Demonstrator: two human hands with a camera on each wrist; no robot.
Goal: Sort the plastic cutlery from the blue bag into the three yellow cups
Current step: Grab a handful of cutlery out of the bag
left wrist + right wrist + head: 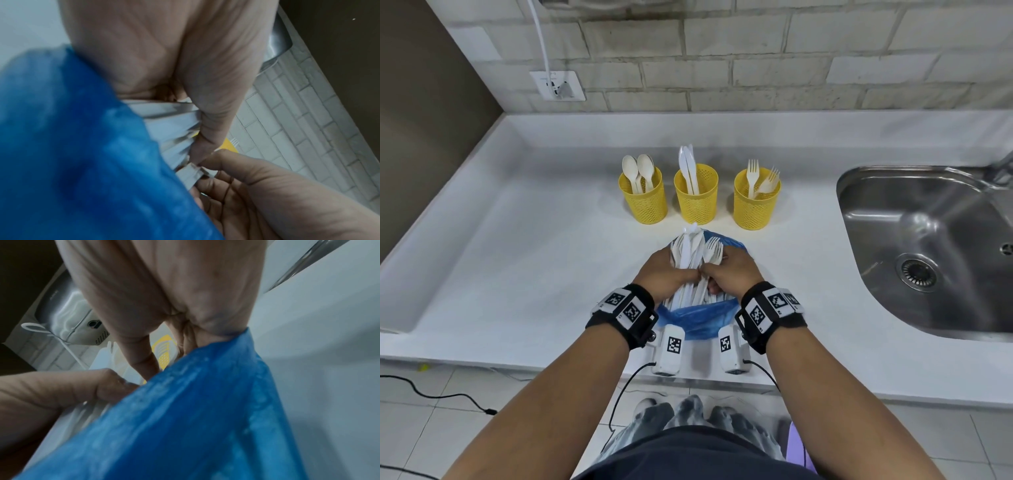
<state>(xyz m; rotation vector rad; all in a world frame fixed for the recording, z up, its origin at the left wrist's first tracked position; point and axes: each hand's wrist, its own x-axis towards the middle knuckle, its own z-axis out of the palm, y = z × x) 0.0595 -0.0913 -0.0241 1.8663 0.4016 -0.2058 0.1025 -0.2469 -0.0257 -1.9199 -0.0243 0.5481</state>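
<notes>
Three yellow mesh cups stand in a row: the left cup [643, 200] holds spoons, the middle cup [695, 197] knives, the right cup [756, 202] forks. In front of them lies the blue bag [698, 320], crumpled under both hands. A bundle of white plastic cutlery [691, 251] stands up out of it. My left hand [677, 271] grips the bundle from the left, thumb across the handles [174, 123]. My right hand [717, 270] grips its right side, where fork heads [714, 250] poke up. The bag [195, 418] hides the right fingertips.
The white counter [534, 257] runs left to a raised edge. A steel sink [928, 246] is sunk in at the right. A brick wall with a socket and white cable [558, 84] stands behind the cups. A steel appliance [68, 318] hangs above.
</notes>
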